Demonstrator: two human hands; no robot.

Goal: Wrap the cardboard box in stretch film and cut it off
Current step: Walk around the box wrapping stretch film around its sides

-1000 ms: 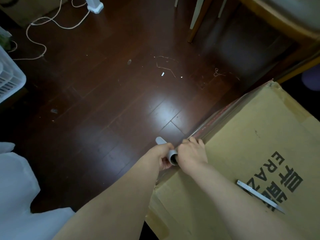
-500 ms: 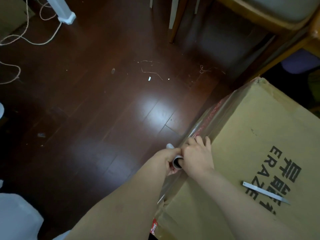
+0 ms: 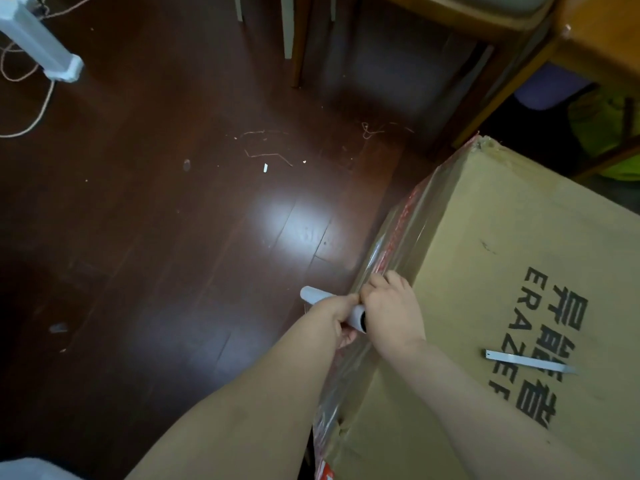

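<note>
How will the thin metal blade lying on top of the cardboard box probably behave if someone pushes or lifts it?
The blade looks thin, flat and narrow, so it is probably light and would slide, not roll, across the cardboard box. Lying flush on the flat top, it may be awkward to pinch up. Being so thin, it may flex slightly, and its edge could be sharp.

The dark wooden floor (image 3: 145,237) is shining where light is hitting it. A big cardboard box (image 3: 485,237) is sitting on it. Bits of string (image 3: 266,154), a white cord (image 3: 27,126) and chair legs (image 3: 294,64) are resting on it too.
</note>
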